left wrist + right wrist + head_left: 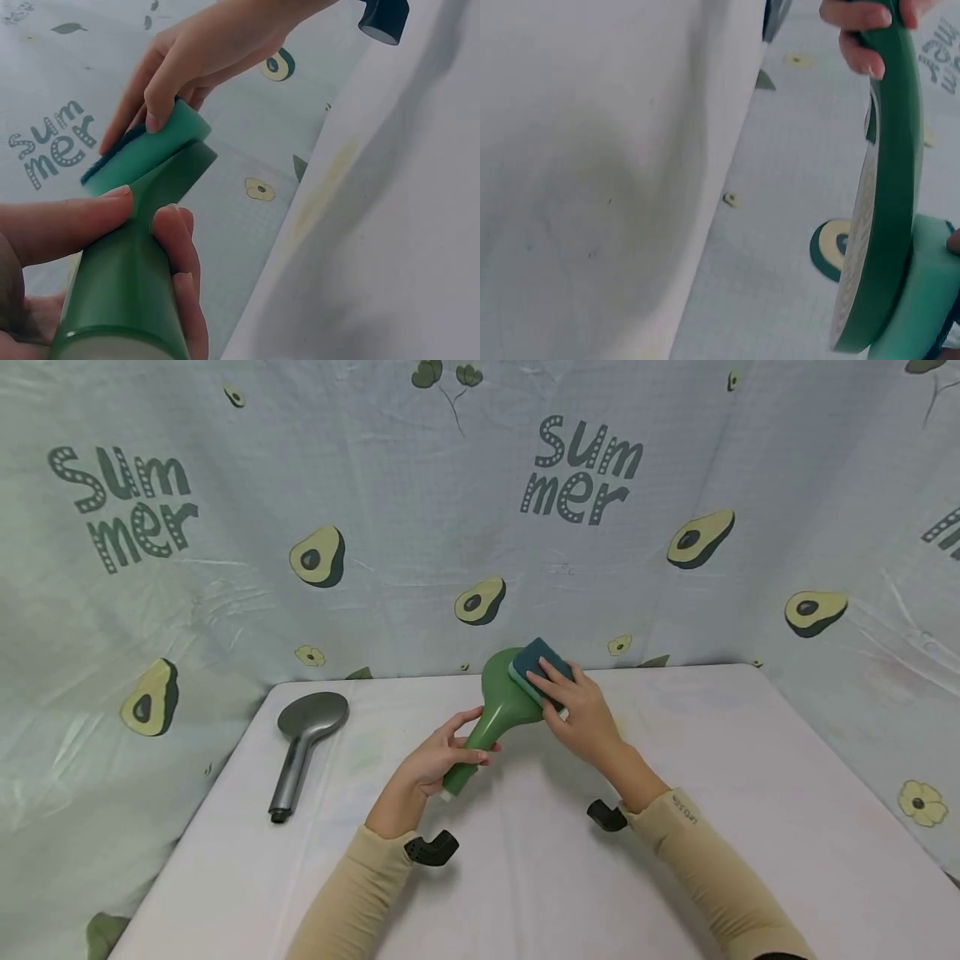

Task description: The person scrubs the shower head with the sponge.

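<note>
One grip (441,760) round green showerhead (506,697), other grip (587,714) pinching sponge (537,662), faceplate (860,244) right wrist only

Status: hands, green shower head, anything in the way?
Left hand grips green shower head by the handle. Right hand holds sponge against its back. Gray shower head lies off left, clear of both hands.

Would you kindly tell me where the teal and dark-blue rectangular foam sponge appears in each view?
Head: the teal and dark-blue foam sponge is just right of centre, under the right hand.
Left wrist: sponge, left of centre, slightly above mid-height.
Right wrist: sponge, lower right corner, cut off by the edge.
Shared landmark: the glossy green plastic shower head against it.
</note>
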A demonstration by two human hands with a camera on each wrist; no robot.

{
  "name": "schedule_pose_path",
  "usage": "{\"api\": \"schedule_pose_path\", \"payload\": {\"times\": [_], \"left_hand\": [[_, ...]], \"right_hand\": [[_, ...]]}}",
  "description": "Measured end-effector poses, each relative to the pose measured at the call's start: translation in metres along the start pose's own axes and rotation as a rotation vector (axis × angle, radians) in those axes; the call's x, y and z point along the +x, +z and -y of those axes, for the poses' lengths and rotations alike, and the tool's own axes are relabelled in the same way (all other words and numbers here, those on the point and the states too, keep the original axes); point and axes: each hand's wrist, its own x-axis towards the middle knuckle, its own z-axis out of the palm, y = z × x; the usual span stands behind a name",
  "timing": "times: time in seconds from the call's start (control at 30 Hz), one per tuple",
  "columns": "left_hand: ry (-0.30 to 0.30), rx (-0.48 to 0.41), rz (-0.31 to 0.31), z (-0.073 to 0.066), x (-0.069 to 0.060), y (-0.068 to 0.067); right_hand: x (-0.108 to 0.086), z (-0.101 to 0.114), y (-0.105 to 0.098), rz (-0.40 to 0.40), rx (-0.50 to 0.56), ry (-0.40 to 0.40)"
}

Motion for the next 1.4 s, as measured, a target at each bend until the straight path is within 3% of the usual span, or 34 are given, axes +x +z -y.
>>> {"api": "schedule_pose_path", "payload": {"times": [0.17,0.37,0.47,0.7,0.8,1.03,1.13,1.23,1.4], "left_hand": [[0.016,0.004,0.001,-0.002,0.001,-0.004],[0.02,0.002,-0.02,-0.007,-0.002,-0.005],[0.016,0.002,-0.022,-0.008,-0.005,-0.006],[0.037,-0.004,-0.019,-0.012,-0.009,-0.008],[0.03,-0.006,-0.033,-0.013,-0.012,-0.01],[0.036,-0.017,-0.046,-0.012,-0.016,-0.014],[0.046,-0.021,-0.046,-0.013,-0.018,-0.014],[0.048,-0.023,-0.052,-0.015,-0.018,-0.015],[0.045,-0.022,-0.065,-0.015,-0.017,-0.015]], "right_hand": [[0.002,0.004,0.0,-0.008,-0.002,-0.096],[0.002,-0.006,-0.003,-0.059,0.074,0.037],[0.0,-0.004,-0.002,-0.077,0.074,0.06],[0.001,0.009,0.005,-0.043,0.033,-0.1],[0.004,0.009,0.004,-0.026,0.053,-0.125],[0.008,-0.005,-0.002,-0.036,0.099,0.047],[0.01,-0.005,-0.002,-0.033,0.09,0.079],[0.011,0.001,0.0,-0.02,0.061,0.017],[0.013,0.015,0.006,0.032,0.034,-0.197]]}}
